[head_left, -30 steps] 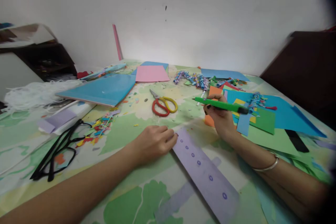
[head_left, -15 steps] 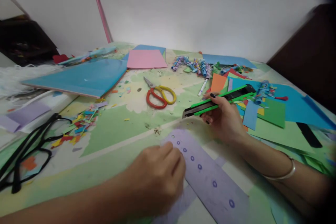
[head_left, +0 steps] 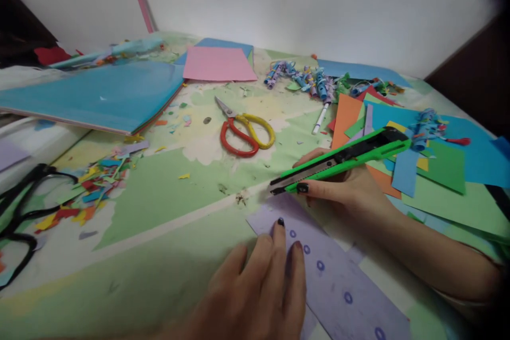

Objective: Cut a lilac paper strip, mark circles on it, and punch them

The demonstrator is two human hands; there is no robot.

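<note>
A purple paper strip (head_left: 334, 276) with a row of small drawn rings lies slantwise on the patterned tablecloth. My left hand (head_left: 258, 281) rests on its left part, fingers stretched out and fingertips on the paper. In my right hand (head_left: 338, 183) is a green box cutter (head_left: 342, 160), its blade tip pointing left, just above the strip's far end. Beyond the hands lie scissors (head_left: 245, 130) with one red and one yellow handle.
Black glasses (head_left: 27, 218) and coloured paper scraps (head_left: 95, 186) lie at the left, near a blue folder (head_left: 99, 93). Pink paper (head_left: 219, 64) is at the back. Coloured sheets (head_left: 442, 164) and curled paper rolls (head_left: 319, 82) lie to the right.
My left hand has gone from curled fingers to fingers spread on the purple strip. The cutter in my right hand has come closer to the strip's far end. The view has shifted.
</note>
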